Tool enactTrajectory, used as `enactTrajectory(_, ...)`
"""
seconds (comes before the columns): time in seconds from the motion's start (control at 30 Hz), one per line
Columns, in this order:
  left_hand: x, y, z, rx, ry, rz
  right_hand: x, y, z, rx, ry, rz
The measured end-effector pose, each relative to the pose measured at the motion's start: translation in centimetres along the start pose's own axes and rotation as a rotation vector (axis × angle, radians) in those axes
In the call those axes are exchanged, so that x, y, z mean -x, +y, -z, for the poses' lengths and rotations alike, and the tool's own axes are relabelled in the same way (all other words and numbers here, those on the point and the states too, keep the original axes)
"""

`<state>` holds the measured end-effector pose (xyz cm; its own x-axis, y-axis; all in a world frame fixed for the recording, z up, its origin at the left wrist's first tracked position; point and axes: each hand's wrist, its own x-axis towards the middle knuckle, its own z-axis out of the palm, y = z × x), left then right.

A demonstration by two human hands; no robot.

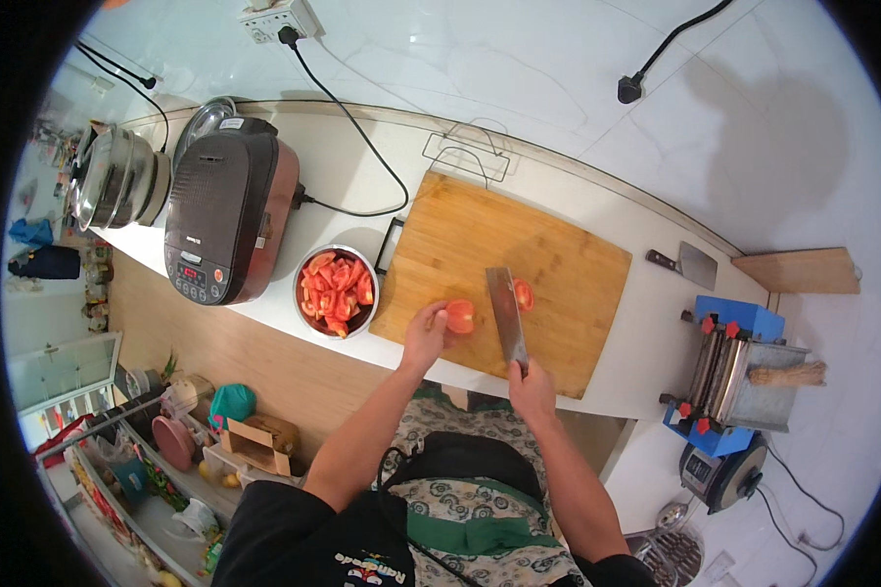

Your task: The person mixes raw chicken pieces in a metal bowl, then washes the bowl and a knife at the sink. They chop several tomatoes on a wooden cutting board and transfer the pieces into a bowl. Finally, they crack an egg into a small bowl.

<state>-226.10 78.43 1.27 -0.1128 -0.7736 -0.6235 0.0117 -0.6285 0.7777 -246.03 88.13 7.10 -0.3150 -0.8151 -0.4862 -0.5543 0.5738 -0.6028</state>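
My left hand (pixel 427 334) holds a cut piece of tomato (pixel 460 316) by its edge, with the red flesh facing up, over the near left part of the bamboo cutting board (pixel 514 220). In my right hand (pixel 532 392) is the handle of a cleaver (pixel 505 312), its broad blade pointing away from me across the board. Another piece of tomato (pixel 524 294) lies just right of the blade, partly covered by it. Left of the board stands a metal bowl (pixel 299 308) heaped with tomato chunks (pixel 335 288).
A rice cooker (pixel 209 191) stands left of the bowl, its black cord (pixel 360 132) running to a wall socket. Behind the board is a wire rack (pixel 466 158). To the right lie a second cleaver (pixel 694 265) and a blue-sided pasta machine (pixel 734 374). The counter's front edge runs close before me.
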Motion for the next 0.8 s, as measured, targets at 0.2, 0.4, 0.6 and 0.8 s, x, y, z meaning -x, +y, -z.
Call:
enactTrajectory(0.2,0.1,-2.8,-1.2,-0.678,0.163,-0.396,2.1,-0.7,0.1,0.128,0.036,0.082)
enactTrajectory(0.4,-0.3,-2.1,-1.6,-0.529,0.180,-0.317,4.4,-0.4,0.4,0.403,0.038,0.216)
enactTrajectory(0.6,1.1,0.1,-1.8,-0.443,0.245,-0.231,5.9,-1.2,0.6,0.504,-0.031,0.197)
enactTrajectory(0.8,0.2,-1.1,-1.3,-0.438,0.243,-0.223,3.0,-2.1,-1.5,0.454,-0.121,0.161)
